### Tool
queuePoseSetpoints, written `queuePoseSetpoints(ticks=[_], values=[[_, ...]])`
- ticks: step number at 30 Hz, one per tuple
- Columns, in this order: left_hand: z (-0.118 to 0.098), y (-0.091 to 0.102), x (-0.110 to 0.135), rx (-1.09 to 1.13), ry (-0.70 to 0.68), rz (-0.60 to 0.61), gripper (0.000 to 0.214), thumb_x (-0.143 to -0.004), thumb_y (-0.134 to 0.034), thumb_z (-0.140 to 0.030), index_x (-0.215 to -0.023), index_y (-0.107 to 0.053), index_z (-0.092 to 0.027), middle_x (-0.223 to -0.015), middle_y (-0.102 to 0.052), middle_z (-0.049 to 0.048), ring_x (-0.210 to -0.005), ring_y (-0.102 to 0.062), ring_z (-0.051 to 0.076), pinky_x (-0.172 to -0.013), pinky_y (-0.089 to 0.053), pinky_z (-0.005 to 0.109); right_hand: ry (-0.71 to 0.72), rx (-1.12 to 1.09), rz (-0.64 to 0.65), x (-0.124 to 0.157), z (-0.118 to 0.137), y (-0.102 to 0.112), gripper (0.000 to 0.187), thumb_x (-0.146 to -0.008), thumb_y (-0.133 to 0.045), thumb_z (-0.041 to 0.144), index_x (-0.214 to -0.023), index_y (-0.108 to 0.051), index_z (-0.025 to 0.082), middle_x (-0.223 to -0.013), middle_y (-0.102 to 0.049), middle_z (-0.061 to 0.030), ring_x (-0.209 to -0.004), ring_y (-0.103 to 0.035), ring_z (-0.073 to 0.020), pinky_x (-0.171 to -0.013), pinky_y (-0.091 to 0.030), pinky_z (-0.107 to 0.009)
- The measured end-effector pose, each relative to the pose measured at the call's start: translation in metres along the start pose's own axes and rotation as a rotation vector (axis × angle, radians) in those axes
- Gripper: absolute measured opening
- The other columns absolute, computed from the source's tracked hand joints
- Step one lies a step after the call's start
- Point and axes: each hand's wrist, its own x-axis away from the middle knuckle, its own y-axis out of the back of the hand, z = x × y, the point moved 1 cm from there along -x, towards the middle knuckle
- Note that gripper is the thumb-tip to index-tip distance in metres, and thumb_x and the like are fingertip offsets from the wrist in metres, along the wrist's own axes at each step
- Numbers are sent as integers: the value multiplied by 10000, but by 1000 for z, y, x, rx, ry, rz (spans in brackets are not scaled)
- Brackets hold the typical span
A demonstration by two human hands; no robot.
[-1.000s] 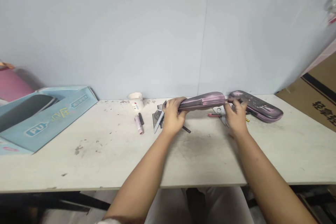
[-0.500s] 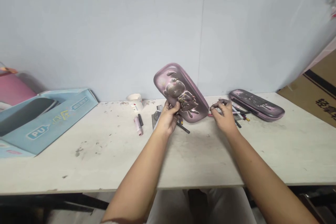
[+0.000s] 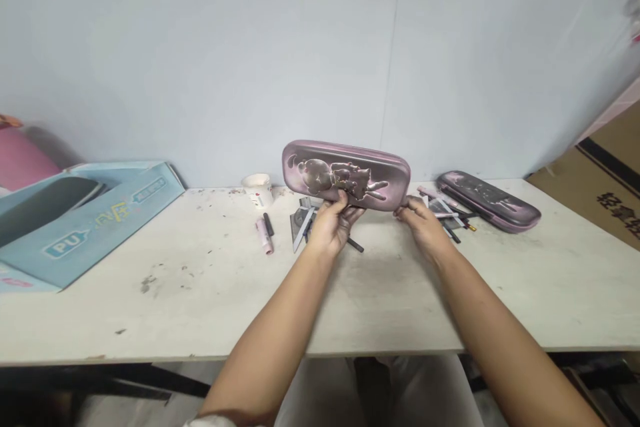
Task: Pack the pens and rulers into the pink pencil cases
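A pink and dark pencil case (image 3: pixel 350 173) with a raised cartoon figure is held up above the table, nearly level lengthwise, its decorated face towards me. My left hand (image 3: pixel 333 223) grips its lower edge, thumb on the front and fingers beneath. My right hand (image 3: pixel 423 223) is closed at the lower right corner of the case; its fingertips are partly hidden there, and a zip pull cannot be made out. A second, similar pencil case (image 3: pixel 490 201) lies on the table to the right. Behind my left hand are a set square and ruler (image 3: pixel 303 227), with a dark pen (image 3: pixel 356 246) beside them.
Pens and rulers (image 3: pixel 447 213) lie in a pile beside the second case. Left of my hands stand a paper cup (image 3: pixel 257 192), a pink tube (image 3: pixel 263 237) and a black marker (image 3: pixel 269 223). A blue box (image 3: pixel 110 220) occupies the table's left, a cardboard carton (image 3: pixel 595 180) the right.
The held pencil case has turned from a steep slant to nearly level, its left end lowered and its right end raised. My right hand stays at its right corner.
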Motion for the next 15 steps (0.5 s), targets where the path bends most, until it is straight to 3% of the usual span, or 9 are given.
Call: queuePoseSetpoints(ticks=[3,6,8,12,15], values=[[5,-4,3,84,120,5,143,-762,-630,-236,-808,-530,-143,-779,-648,21,-732,-649,137,-836,-511,348,-153,-292,183,7,0,-18,166,-657,-616,312,-773,-631,193,-764,-592,2,-824,-525,-163,-850,-381,-340],[6,-3,3,41,193,35,162,-772,-618,-274,-800,-534,-139,-744,-634,21,-669,-636,120,-810,-524,338,-253,-393,291,10,2,-24,245,-595,-694,272,-820,-646,186,-802,-636,-2,-830,-548,-160,-847,-387,-329],[4,1,1,-53,222,45,201,-762,-625,-311,-796,-529,-138,-730,-625,24,-655,-633,127,-775,-534,338,-272,-415,194,8,3,-18,257,-581,-703,275,-816,-639,191,-820,-642,0,-822,-552,-156,-812,-404,-316],[3,9,-1,-340,243,68,289,-738,-641,-360,-895,-519,-151,-812,-635,57,-674,-640,161,-669,-550,348,-205,-522,-127,1,3,1,281,-679,-604,456,-805,-584,206,-801,-602,7,-740,-532,-133,-688,-428,-271],[7,8,2,-503,171,100,428,-722,-639,-420,-1044,-484,-185,-965,-629,93,-775,-641,197,-647,-547,358,-102,-381,-149,4,6,3,321,-687,-595,499,-812,-537,209,-758,-542,26,-709,-504,-119,-669,-411,-251]])
